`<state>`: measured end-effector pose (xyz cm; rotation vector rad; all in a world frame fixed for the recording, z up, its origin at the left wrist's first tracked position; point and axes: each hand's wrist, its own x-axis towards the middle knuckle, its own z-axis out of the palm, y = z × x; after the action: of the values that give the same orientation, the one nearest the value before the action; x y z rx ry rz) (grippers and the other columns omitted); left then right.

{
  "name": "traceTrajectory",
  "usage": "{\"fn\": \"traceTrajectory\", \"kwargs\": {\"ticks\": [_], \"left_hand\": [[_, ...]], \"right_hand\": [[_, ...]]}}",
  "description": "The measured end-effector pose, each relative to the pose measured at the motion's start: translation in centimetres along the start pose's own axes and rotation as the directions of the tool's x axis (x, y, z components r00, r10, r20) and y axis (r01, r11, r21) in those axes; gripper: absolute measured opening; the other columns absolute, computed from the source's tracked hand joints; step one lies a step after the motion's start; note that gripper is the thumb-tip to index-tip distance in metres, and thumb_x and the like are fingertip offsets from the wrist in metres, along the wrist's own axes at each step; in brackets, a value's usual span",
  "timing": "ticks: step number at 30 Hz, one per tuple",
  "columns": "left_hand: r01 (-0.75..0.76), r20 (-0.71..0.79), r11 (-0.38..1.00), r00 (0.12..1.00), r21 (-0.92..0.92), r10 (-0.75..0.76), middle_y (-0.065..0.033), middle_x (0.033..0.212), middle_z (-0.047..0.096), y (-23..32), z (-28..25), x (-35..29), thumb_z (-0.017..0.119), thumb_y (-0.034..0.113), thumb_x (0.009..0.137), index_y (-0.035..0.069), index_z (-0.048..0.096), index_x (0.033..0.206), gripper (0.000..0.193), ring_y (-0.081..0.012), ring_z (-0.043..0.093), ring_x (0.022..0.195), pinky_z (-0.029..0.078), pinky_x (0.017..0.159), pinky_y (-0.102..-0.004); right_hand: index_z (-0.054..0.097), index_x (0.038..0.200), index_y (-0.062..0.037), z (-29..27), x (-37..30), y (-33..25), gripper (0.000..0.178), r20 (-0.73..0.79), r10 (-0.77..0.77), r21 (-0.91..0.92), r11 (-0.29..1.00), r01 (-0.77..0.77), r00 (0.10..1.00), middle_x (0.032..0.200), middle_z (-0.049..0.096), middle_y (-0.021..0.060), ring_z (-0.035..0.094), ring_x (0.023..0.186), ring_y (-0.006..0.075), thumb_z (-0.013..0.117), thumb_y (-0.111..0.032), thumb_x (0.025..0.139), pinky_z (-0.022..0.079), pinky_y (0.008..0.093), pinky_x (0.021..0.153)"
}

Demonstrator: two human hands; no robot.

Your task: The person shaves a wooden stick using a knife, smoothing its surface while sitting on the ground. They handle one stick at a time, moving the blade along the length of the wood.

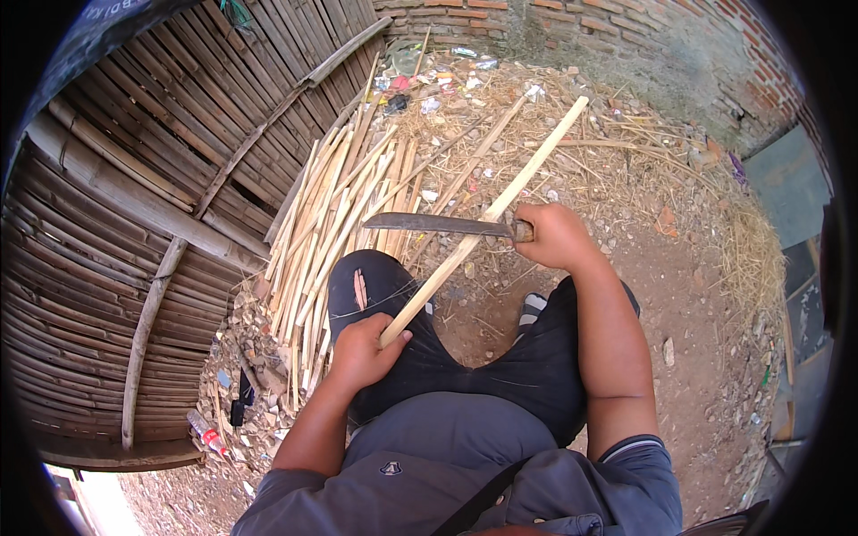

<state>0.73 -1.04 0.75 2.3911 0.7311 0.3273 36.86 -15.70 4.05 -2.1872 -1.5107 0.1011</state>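
Note:
My left hand (365, 350) is closed around the near end of a long pale bamboo strip (527, 172), above my left thigh. The strip slants away to the far right. My right hand (556, 236) grips the handle of a machete (429, 224), whose dark blade points left and lies across the middle of the strip. Whether the edge bites into the strip, I cannot tell. Left of my left knee, a pile of split bamboo strips (308, 268) rests on the ground.
A bamboo slat wall (98, 304) stands on the left, and a brick wall (617, 45) closes the far side. Shavings and litter (483, 98) cover the ground ahead. A plastic bottle (207, 435) lies at the lower left. Grey panels (791, 192) lean at the right.

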Motion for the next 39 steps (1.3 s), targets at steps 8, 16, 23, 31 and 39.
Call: {"fn": "traceTrajectory", "kwargs": {"ticks": [8,16,23,31,39], "left_hand": [[-0.003,0.010,1.000,1.000,0.020,0.003,-0.0205,0.082,0.072,-0.1,0.0,0.1,0.082,0.034,0.096,0.005,0.071,0.094,0.031,-0.0447,0.072,0.080,0.055,0.070,-0.0521],[-0.001,0.036,0.999,0.999,0.040,-0.001,-0.0193,0.085,0.074,0.3,0.0,0.2,0.082,0.035,0.095,0.006,0.073,0.097,0.031,-0.0435,0.074,0.083,0.057,0.073,-0.0516],[-0.045,0.013,0.995,0.999,0.084,0.044,-0.0193,0.082,0.073,0.2,0.3,0.1,0.085,0.032,0.093,0.005,0.074,0.096,0.029,-0.0421,0.072,0.077,0.055,0.069,-0.0485],[-0.035,0.046,0.989,0.999,0.144,0.029,-0.0195,0.087,0.074,0.6,0.3,0.1,0.082,0.035,0.094,0.006,0.073,0.099,0.031,-0.0441,0.073,0.084,0.057,0.075,-0.0525],[-0.034,0.058,0.988,0.998,0.152,0.026,-0.0195,0.088,0.075,0.9,0.3,0.2,0.081,0.035,0.095,0.006,0.073,0.099,0.030,-0.0440,0.074,0.085,0.057,0.076,-0.0526]], "right_hand": [[0.077,0.106,-0.0105,0.0,0.0,-0.1,0.035,0.043,0.014,-0.030,0.999,-0.013,0.999,0.085,0.075,0.0188,0.074,0.085,0.0426,0.087,-0.027,0.078,0.058,0.0520,0.074],[0.077,0.104,-0.0129,1.1,0.3,-0.4,0.027,0.122,0.009,-0.073,0.997,0.000,0.992,0.093,0.078,0.0162,0.076,0.094,0.0408,0.082,-0.025,0.080,0.060,0.0522,0.083],[0.078,0.106,-0.0117,1.9,0.3,-0.2,0.034,0.163,-0.035,-0.101,0.994,0.052,0.986,0.095,0.079,0.0187,0.076,0.098,0.0422,0.087,-0.027,0.077,0.058,0.0531,0.092],[0.076,0.112,-0.0120,1.7,0.2,-0.2,0.042,0.250,0.001,-0.122,0.992,0.031,0.968,0.102,0.079,0.0181,0.076,0.101,0.0422,0.090,-0.034,0.079,0.058,0.0531,0.092],[0.078,0.110,-0.0115,2.2,-0.2,-0.3,0.038,0.228,0.021,-0.083,0.997,-0.002,0.974,0.093,0.078,0.0150,0.076,0.096,0.0391,0.089,-0.031,0.080,0.059,0.0507,0.083]]}}
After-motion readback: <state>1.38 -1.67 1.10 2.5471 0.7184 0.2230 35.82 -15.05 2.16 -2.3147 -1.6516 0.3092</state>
